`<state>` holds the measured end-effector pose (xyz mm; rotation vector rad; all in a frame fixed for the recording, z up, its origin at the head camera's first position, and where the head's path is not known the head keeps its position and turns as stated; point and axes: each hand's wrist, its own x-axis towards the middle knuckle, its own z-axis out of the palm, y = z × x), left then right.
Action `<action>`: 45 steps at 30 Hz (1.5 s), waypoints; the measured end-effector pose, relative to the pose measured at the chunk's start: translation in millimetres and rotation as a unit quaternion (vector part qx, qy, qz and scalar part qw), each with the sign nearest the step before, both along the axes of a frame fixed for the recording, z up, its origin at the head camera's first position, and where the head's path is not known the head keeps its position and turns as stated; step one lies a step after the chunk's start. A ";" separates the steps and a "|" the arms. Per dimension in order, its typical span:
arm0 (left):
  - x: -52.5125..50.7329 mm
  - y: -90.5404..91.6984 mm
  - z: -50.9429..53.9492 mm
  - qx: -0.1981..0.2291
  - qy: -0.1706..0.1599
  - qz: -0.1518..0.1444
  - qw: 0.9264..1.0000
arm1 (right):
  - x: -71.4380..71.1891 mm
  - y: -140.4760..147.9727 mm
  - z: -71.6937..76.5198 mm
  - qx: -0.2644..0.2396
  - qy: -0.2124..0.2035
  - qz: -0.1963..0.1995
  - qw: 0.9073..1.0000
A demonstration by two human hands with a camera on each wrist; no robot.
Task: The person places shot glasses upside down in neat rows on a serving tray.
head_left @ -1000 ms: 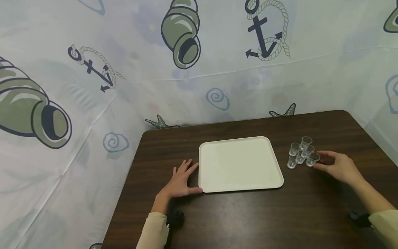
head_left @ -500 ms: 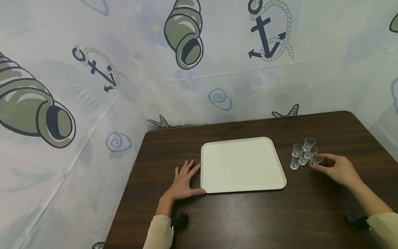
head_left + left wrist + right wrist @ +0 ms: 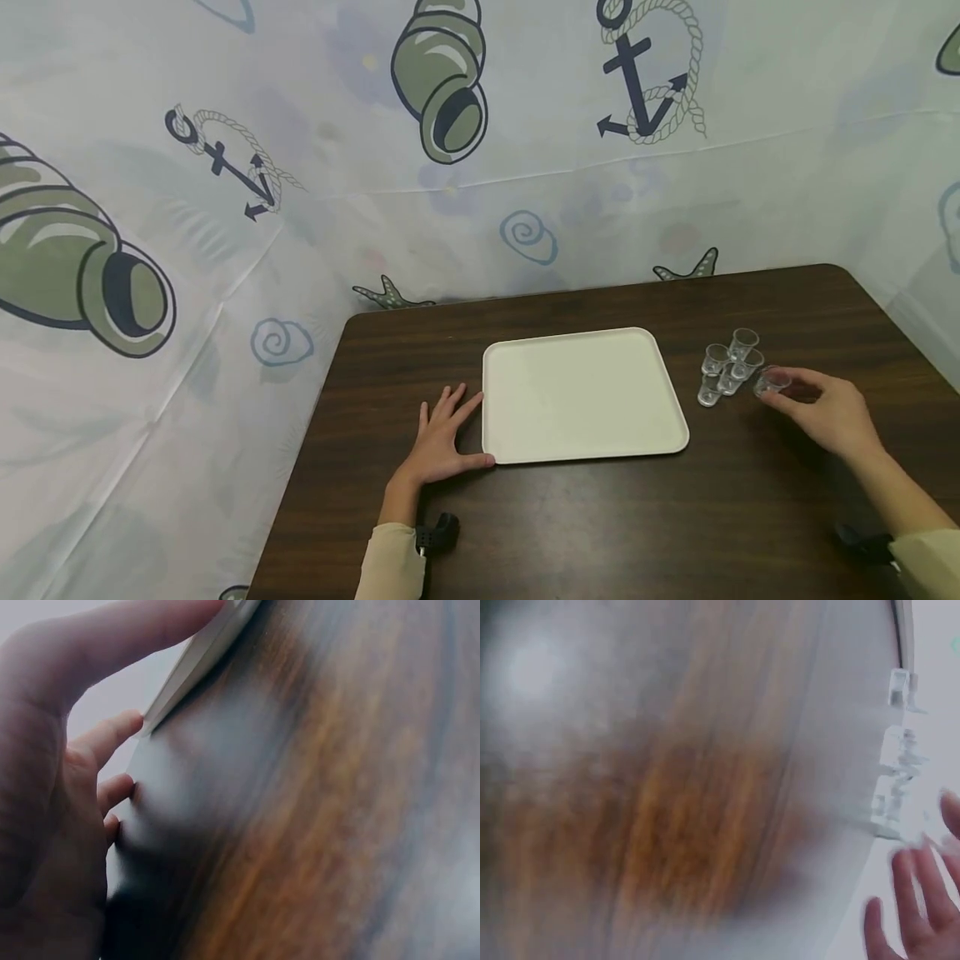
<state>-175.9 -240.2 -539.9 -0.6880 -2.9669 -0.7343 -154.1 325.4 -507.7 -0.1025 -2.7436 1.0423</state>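
A cream rectangular tray (image 3: 585, 396) lies on the dark wooden table. My left hand (image 3: 435, 446) touches its left edge, thumb at the near corner and fingers spread. In the left wrist view, the thumb and a fingertip of the left hand (image 3: 60, 750) meet the rim of the tray (image 3: 199, 664). At the right, my right hand (image 3: 828, 408) pinches a small clear cup (image 3: 771, 382) between thumb and fingers. Several more clear cups (image 3: 727, 367) stand grouped just left of it. The right wrist view shows the right hand (image 3: 922, 907) at its edge, near blurred cups (image 3: 892, 750).
The wooden table (image 3: 600, 525) has a rounded far right corner. Behind and to the left hangs a pale cloth (image 3: 337, 125) printed with shells and anchors. A black wrist device (image 3: 438, 533) sits at the left forearm.
My right hand has taken hold of the nearest right-hand cup and drawn it right, apart from the group. The left hand stays at the tray.
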 end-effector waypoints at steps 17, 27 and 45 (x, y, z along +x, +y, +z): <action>-2.6 -0.8 2.4 -0.001 -0.017 0.011 1.000 | -26.3 -100.3 56.3 0.044 0.212 0.153 0.964; -1.6 -1.0 -1.3 0.026 -0.019 0.008 0.999 | -65.4 -170.6 48.3 0.131 0.168 0.236 0.948; -0.9 1.7 -0.3 0.040 -0.028 0.022 0.999 | -109.9 -266.1 37.3 0.365 0.201 0.336 0.845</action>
